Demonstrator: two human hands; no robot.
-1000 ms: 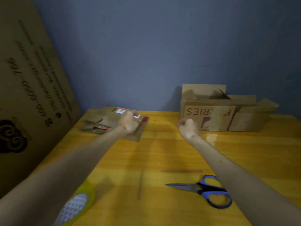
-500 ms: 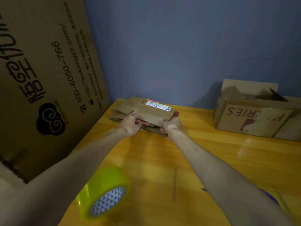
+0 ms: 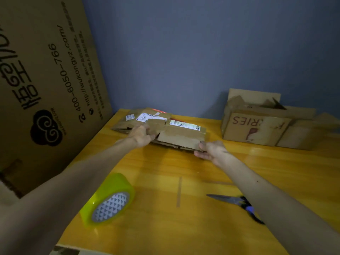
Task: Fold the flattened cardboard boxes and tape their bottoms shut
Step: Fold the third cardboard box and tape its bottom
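Head view: left hand [image 3: 141, 135] and right hand [image 3: 211, 150] are gripping opposite ends of the top flattened box [image 3: 182, 137] at the table's [image 3: 184, 227] far-left corner; it is probably handling light, stiff, crease-hinged.

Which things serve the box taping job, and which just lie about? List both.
Job: flattened brown cardboard box held by left hand and right hand; stack of flattened cardboard boxes; yellow-green tape roll; blue-handled scissors.
Lying about: large printed cardboard sheet; opened brown box with red lettering.
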